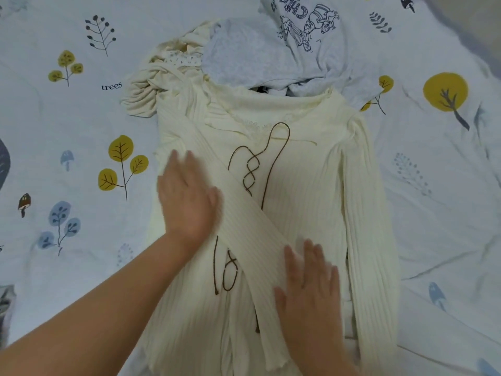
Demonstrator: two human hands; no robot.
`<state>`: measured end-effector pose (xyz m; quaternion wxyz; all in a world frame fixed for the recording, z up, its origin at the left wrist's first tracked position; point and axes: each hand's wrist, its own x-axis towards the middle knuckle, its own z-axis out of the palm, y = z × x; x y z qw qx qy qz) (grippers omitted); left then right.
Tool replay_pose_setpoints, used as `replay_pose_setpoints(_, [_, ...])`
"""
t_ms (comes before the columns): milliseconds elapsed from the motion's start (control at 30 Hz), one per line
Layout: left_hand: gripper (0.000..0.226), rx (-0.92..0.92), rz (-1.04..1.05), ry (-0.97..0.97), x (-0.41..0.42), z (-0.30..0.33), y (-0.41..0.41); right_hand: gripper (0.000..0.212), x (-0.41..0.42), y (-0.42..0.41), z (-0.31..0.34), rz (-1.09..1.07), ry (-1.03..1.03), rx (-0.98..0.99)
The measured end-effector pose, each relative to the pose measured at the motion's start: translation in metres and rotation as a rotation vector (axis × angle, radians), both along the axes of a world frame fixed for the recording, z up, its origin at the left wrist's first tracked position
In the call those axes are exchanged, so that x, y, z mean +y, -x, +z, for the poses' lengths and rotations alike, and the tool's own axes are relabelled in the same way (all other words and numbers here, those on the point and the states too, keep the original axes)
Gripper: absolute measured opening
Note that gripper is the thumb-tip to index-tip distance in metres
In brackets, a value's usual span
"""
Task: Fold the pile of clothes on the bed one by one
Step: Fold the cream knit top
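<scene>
A cream ribbed long-sleeve top point(306, 185) with brown lacing point(253, 169) lies spread flat on the bed. Its left sleeve point(244, 218) is folded diagonally across the front. My left hand point(187, 196) presses flat on the top's left side, partly on that sleeve, fingers straight. My right hand point(309, 283) lies flat on the lower end of the folded sleeve. The other sleeve point(368, 240) runs straight down the right side. Behind the top sits the pile: a bunched cream garment point(162, 80) and a pale blue printed shirt point(298, 42).
The bed sheet point(81, 158) is white with printed trees, leaves and mushrooms, wrinkled on the right point(447, 213). A dark item point(261, 89) peeks out under the pile. A grey object point(5, 302) shows at the left edge.
</scene>
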<state>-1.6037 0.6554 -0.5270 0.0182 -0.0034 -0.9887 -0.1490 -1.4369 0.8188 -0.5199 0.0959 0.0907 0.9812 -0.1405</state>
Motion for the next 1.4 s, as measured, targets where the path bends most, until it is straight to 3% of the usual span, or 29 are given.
replay_pose_setpoints(67, [0.071,-0.175,-0.295,0.17,0.007,-0.009,-0.018,0.059,-0.004,-0.003,-0.013,0.085,-0.019,-0.07])
replay_pose_setpoints(167, [0.069,-0.497,-0.39,0.296,0.008,-0.019,-0.028,0.06,0.0,-0.003,-0.026,0.132,-0.012,-0.115])
replay_pose_setpoints(233, [0.068,-0.504,-0.364,0.308,0.012,-0.013,-0.027,0.05,0.011,0.003,-0.015,0.113,0.037,0.004])
replay_pose_setpoints(333, [0.062,-0.396,-0.369,0.26,0.024,-0.001,-0.032,0.032,0.043,0.01,0.006,-0.198,0.086,0.215])
replay_pose_setpoints(400, [0.05,-0.296,-0.447,0.182,0.033,0.005,-0.042,0.032,0.07,0.011,0.016,-0.454,0.047,0.103])
replay_pose_setpoints(500, [0.043,-0.261,-0.527,0.069,0.051,0.011,-0.063,0.02,0.098,0.01,0.025,-0.799,0.14,-0.273])
replay_pose_setpoints(600, [0.036,-0.313,-0.515,-0.063,0.073,0.015,-0.082,0.008,0.109,0.01,0.033,-0.811,0.305,-0.427])
replay_pose_setpoints(700, [0.034,-0.381,-0.49,-0.159,0.09,0.014,-0.092,0.025,0.112,0.012,0.05,-0.766,0.377,-0.341])
replay_pose_setpoints(800, [0.024,-0.481,-0.4,-0.399,0.103,0.034,-0.094,0.031,0.103,0.022,0.083,-0.721,0.414,-0.169])
replay_pose_setpoints(867, [0.021,-0.744,-0.265,-0.724,0.11,0.056,-0.091,0.027,0.094,0.033,0.105,-0.681,0.483,-0.043])
replay_pose_setpoints(967, [0.055,-1.132,-0.075,-1.284,0.11,0.087,-0.083,0.011,0.067,0.051,0.137,-0.589,0.603,0.05])
replay_pose_setpoints(1033, [0.066,-1.215,-0.027,-1.518,0.098,0.102,-0.074,0.008,0.044,0.063,0.149,-0.474,0.644,0.062])
replay_pose_setpoints(1100, [0.063,-1.187,0.028,-1.636,0.079,0.11,-0.061,0.015,0.02,0.071,0.149,-0.32,0.647,0.03])
replay_pose_setpoints(1167, [0.05,-1.125,0.109,-1.607,0.058,0.106,-0.048,0.015,-0.001,0.076,0.142,-0.187,0.693,-0.057])
replay_pose_setpoints(1233, [0.036,-1.005,0.243,-1.33,0.038,0.085,-0.039,0.026,-0.016,0.076,0.127,-0.078,0.682,-0.15])
replay_pose_setpoints(1300, [0.027,-0.838,0.364,-0.998,0.026,0.059,-0.035,0.036,-0.018,0.074,0.105,-0.038,0.527,-0.183])
replay_pose_setpoints(1400, [0.04,-0.708,0.372,-0.648,0.023,0.037,-0.034,0.051,-0.002,0.067,0.072,-0.065,0.149,-0.305])
